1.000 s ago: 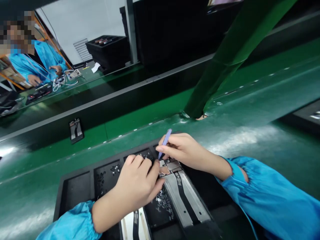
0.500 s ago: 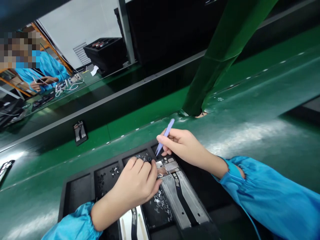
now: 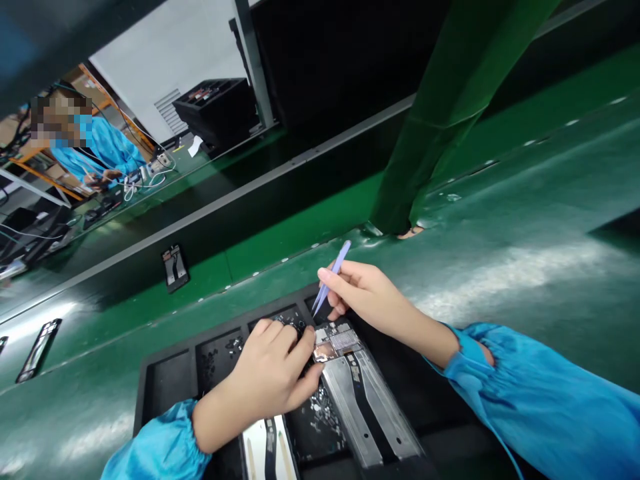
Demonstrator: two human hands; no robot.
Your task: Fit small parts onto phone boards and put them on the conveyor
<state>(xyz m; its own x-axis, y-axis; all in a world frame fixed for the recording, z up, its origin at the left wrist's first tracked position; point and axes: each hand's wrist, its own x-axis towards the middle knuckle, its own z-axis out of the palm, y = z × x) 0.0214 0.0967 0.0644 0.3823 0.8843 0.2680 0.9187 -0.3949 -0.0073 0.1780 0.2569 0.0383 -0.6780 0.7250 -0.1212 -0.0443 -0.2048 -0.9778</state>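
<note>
right hand pinching tweezers, tips seemingly above phone frame

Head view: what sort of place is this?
Probably an electronics assembly line: opened phones lie on a conveyor belt, the right hand holds tweezers near a phone frame in a parts tray.

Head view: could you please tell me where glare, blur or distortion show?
Head view: light glares on the bench right of the right hand; the wide lens slants and bows the belt edges; tweezers and left hand are sharp; the far person looks soft.
</note>
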